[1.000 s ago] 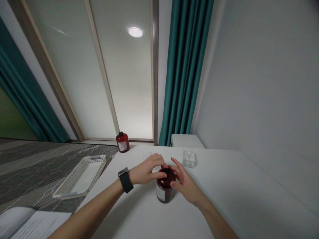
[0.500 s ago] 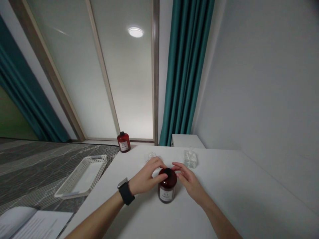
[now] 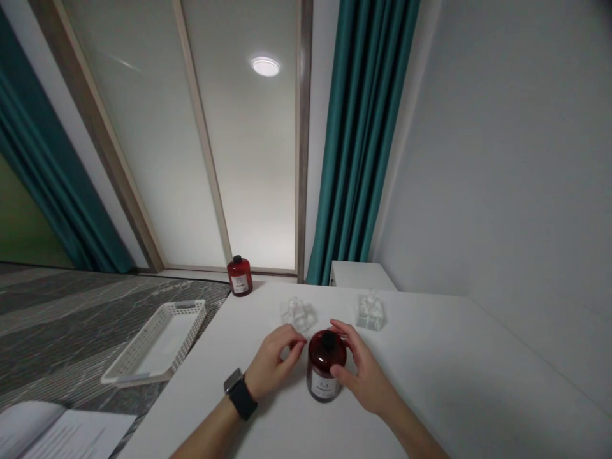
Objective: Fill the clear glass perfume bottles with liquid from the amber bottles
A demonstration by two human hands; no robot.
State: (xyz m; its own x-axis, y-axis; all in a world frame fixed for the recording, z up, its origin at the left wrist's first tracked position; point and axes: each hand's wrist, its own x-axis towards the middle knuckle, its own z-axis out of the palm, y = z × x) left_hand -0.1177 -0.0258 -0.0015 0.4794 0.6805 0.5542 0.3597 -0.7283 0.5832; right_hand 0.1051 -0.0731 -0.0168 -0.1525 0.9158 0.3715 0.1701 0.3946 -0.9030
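A dark red-brown bottle (image 3: 326, 357) with a black top and a white label stands upright on the white table. My right hand (image 3: 363, 373) wraps its right side, the thumb on the front and the fingers behind. Just left of the bottle, my left hand (image 3: 275, 358) is closed, thumb and forefinger tips together, with nothing visible in them; it wears a black-strapped watch (image 3: 240, 393). Beyond the hands lie a clear glass or plastic piece (image 3: 297, 313) and a clear square bottle or jar (image 3: 370, 311).
Another red bottle (image 3: 240, 276) with a black cap stands at the table's far left corner. Left of the white table (image 3: 430, 408) are a white basket (image 3: 160, 344) and an open book (image 3: 67, 433). A white cabinet (image 3: 362, 274) sits behind, below a teal curtain (image 3: 363, 140).
My left hand has come off the bottle's top and drawn left. My right hand has closed round the bottle's side. The view has shifted slightly.
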